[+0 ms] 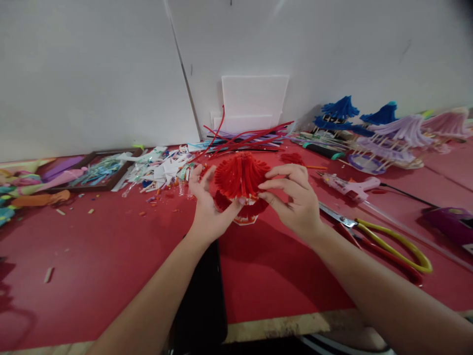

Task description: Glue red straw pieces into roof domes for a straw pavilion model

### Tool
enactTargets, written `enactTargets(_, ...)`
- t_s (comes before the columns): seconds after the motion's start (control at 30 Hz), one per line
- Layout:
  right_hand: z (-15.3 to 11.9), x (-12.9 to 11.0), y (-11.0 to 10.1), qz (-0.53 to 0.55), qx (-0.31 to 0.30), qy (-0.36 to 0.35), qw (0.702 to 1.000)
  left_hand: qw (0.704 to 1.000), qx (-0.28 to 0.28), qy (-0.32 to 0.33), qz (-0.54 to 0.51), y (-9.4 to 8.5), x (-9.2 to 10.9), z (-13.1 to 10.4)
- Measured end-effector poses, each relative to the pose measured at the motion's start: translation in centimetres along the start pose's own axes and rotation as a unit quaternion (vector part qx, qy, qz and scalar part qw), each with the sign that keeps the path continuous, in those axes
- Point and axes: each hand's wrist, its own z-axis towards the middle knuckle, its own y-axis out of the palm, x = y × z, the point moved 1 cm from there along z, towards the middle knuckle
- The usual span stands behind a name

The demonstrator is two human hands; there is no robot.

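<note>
A small red pagoda model (242, 177) with a fringed roof of fuzzy pipe cleaners stands at the middle of the table. Below its upper roof are a darker red lower tier and a pale base. My left hand (209, 209) curves round the model's left side, thumb against the front under the roof edge and fingers raised at the left. On the right side, my right hand (291, 197) pinches the roof's rim between thumb and fingertips. Whether a loose piece is in that pinch is too small to tell.
Scissors (391, 241) and a pink glue gun (351, 187) lie at right. Blue and lilac pagoda models (399, 130) stand behind them. Loose pipe cleaners (247, 140) lie at the back, scraps (166, 165) and a framed tray (92, 186) at left. A black phone-like slab (203, 301) is in front.
</note>
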Motion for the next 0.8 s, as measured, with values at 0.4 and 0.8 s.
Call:
enactTargets(0.4,0.0,-0.2,-0.2,-0.013,-0.003,-0.041,0.999,0.996,-0.063,-0.058,-0.040,-0.4,0.8,0.6)
enactTargets(0.8,0.0,0.3,-0.2,-0.006,0.054,0.074,0.996,0.979,-0.161,-0.123,-0.024,-0.7,-1.4,-0.4)
